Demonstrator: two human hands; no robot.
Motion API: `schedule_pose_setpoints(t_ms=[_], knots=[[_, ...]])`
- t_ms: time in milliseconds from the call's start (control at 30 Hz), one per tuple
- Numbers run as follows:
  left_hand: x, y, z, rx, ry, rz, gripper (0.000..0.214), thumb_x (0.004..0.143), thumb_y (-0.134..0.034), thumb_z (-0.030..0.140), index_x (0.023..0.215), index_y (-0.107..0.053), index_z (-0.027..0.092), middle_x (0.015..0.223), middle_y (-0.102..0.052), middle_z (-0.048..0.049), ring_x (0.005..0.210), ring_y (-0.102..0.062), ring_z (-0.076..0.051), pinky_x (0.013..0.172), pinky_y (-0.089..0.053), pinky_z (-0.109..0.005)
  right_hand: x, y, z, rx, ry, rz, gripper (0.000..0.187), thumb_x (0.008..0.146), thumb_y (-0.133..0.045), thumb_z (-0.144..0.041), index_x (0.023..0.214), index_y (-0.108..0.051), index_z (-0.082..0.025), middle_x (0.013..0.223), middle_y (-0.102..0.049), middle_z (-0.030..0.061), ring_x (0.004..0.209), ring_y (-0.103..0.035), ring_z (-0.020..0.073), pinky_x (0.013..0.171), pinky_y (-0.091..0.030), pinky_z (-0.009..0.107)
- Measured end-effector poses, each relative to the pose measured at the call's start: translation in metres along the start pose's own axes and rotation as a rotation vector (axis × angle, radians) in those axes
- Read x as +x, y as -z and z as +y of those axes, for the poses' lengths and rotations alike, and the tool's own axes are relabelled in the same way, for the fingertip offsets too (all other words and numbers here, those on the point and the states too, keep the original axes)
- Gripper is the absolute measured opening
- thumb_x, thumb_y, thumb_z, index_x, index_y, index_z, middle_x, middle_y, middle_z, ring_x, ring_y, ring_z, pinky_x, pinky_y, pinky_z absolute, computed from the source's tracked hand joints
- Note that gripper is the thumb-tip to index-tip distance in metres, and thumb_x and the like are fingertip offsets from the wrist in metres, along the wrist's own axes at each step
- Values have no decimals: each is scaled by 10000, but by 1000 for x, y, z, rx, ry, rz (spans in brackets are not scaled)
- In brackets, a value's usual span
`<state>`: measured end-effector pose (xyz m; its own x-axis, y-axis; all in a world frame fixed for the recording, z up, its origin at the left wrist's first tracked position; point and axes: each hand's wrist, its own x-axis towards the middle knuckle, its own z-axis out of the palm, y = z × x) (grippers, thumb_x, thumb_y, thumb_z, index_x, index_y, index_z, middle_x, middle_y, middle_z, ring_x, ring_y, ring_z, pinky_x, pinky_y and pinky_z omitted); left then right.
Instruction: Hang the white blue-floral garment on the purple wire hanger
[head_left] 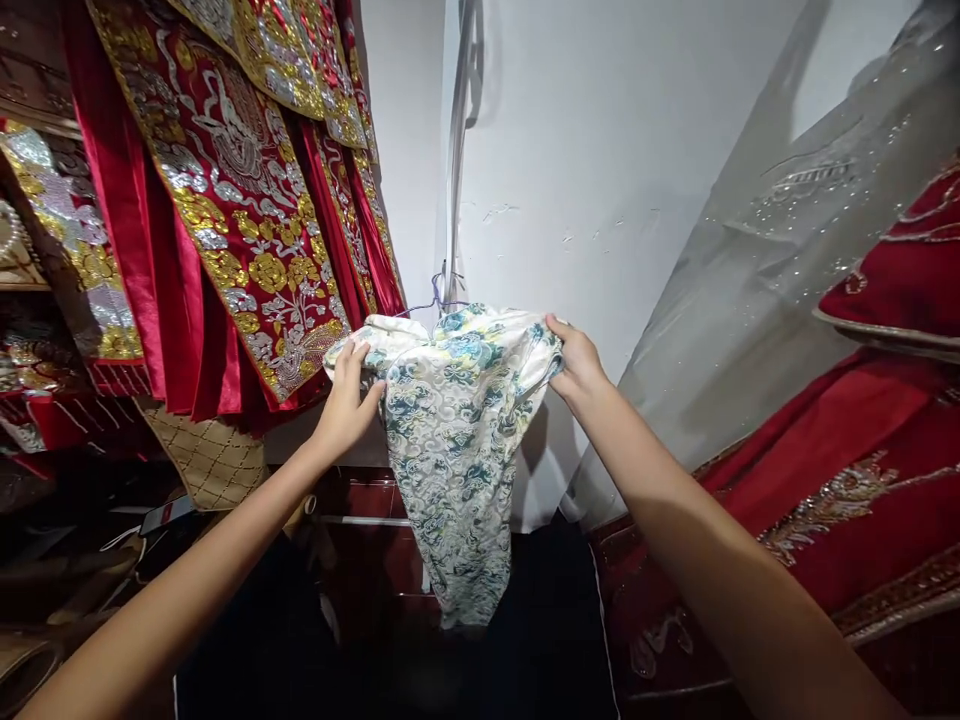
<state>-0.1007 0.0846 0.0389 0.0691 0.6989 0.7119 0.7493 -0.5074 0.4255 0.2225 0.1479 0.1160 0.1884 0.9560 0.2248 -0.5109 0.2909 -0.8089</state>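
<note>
A white, short-sleeved floral dress point(457, 440) with blue, green and yellow patterning hangs in front of me. Its neck is on a thin purple hanger point(436, 290). My left hand point(346, 400) is at the left sleeve, fingers over the cloth and thumb below, holding it. On the other side, my right hand point(576, 358) pinches the cuff of the right sleeve, with the thumb on top. Between my hands the shoulders of the dress are spread out. The lower part tapers down and hangs loose.
Red embroidered garments point(247, 190) with gold and silver sequins hang at left. A metal pole point(454, 150) stands against the white wall point(570, 130). At right are a sheer sparkling fabric point(750, 270) and a red beaded garment point(832, 450). Dark red tiles point(367, 560) lie below.
</note>
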Motion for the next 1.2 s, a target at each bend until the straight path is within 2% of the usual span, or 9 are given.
schedule_pose_setpoints(t_ms=[67, 167, 300, 400, 500, 633, 800, 1033, 1200], knots=[[1, 5, -4, 59, 17, 56, 618, 954, -482, 395, 1511, -260, 244, 1622, -158, -141, 1507, -175, -311, 1184, -286, -504, -2, -1, 2, -44, 38, -57, 240, 744, -781, -323, 702, -595, -177, 608, -627, -24, 541, -605, 138, 636, -558, 286], [14, 10, -19, 195, 139, 48, 884, 865, -602, 389, 1564, -79, 249, 1632, -78, -178, 1461, -274, -391, 1058, -438, -540, -3, -9, 6, -123, 78, -156, 334, 672, -839, -410, 696, -599, -178, 601, -620, -31, 550, -595, 128, 597, -529, 259], [44, 6, -41, 324, 274, -114, 1075, 765, -682, 385, 1569, 17, 240, 1542, -310, -230, 1283, -510, -437, 915, -512, -544, -2, -21, 12, -182, 141, -215, 413, 631, -845, -504, 684, -593, -181, 618, -616, -31, 562, -590, 121, 568, -505, 243], [55, 6, -48, 396, 262, -153, 874, 762, -655, 381, 1507, -239, 191, 1399, -490, -226, 1171, -587, -425, 858, -517, -496, -7, -23, 12, -177, 214, -166, 420, 675, -797, -553, 717, -584, -194, 631, -607, -22, 623, -631, 160, 604, -532, 278], [54, 15, -44, 435, 248, -100, 497, 810, -568, 350, 1260, -492, 155, 1131, -636, -193, 1044, -626, -395, 820, -501, -457, -15, -17, 4, -109, 321, -57, 404, 722, -752, -567, 726, -559, -212, 627, -591, -15, 728, -670, 203, 646, -556, 305], [50, 33, -24, 393, 96, 63, 376, 791, -527, 251, 1159, -512, 176, 1103, -627, -149, 1052, -575, -353, 876, -472, -443, -21, -6, -15, -29, 391, 22, 385, 709, -778, -529, 728, -556, -215, 645, -606, -17, 785, -689, 216, 669, -573, 314], [49, 45, -2, 318, -71, -118, 803, 661, -640, 255, 1407, -349, 208, 1263, -515, -135, 1185, -491, -361, 975, -436, -492, -26, -2, -19, -22, 268, -12, 399, 676, -813, -516, 751, -583, -198, 630, -626, -16, 751, -699, 217, 671, -584, 317], [47, 28, -14, 302, 52, -257, 1068, 641, -730, 355, 1549, -169, 332, 1150, -448, -130, 1162, -465, -433, 882, -456, -578, -11, -30, -1, -45, 42, -147, 350, 723, -775, -524, 794, -616, -220, 674, -676, 0, 766, -702, 209, 706, -597, 319], [30, 2, -14, 247, 22, -174, 1147, 647, -768, 347, 1574, -97, 271, 1272, -447, -171, 1219, -450, -436, 958, -423, -602, -40, -18, 1, -102, -113, -355, 345, 725, -760, -494, 888, -673, -203, 719, -700, 40, 800, -708, 247, 693, -590, 354]])
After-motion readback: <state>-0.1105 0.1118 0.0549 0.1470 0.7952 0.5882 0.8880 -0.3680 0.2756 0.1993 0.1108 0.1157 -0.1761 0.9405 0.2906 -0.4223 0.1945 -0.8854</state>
